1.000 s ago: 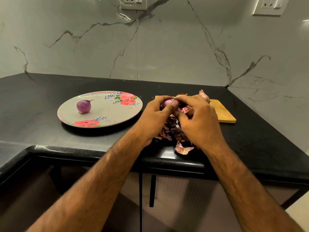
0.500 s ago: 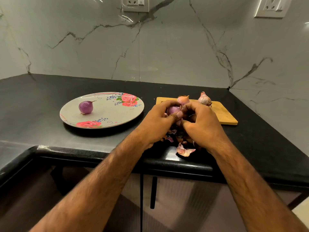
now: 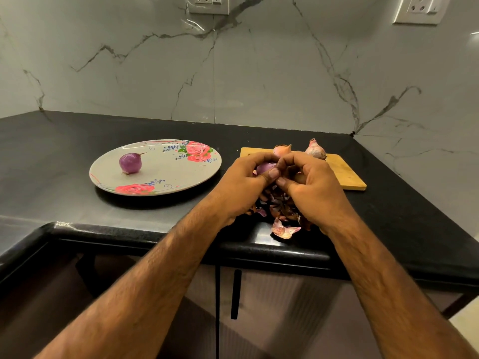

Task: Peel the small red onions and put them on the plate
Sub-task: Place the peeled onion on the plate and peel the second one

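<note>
Cradling small red onion (image 3: 265,167) in curled left hand (image 3: 243,182) grip, above peel scraps (image 3: 282,213) on tabletop (image 3: 51,164). Pinching its skin with right hand (image 3: 311,185) grip. Judging bulb light, firm, slick; skin papery, so catching loose edge.

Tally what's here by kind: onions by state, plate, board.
Plate: 1
Cutting board: 1
Peeled onion: 1
Onion being peeled: 1
Unpeeled onions: 2 visible
Total: 6, with the loose peel scraps uncounted

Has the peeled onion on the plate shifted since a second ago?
No. The peeled onion sits at the same spot on the plate, left of its upper rose.
</note>
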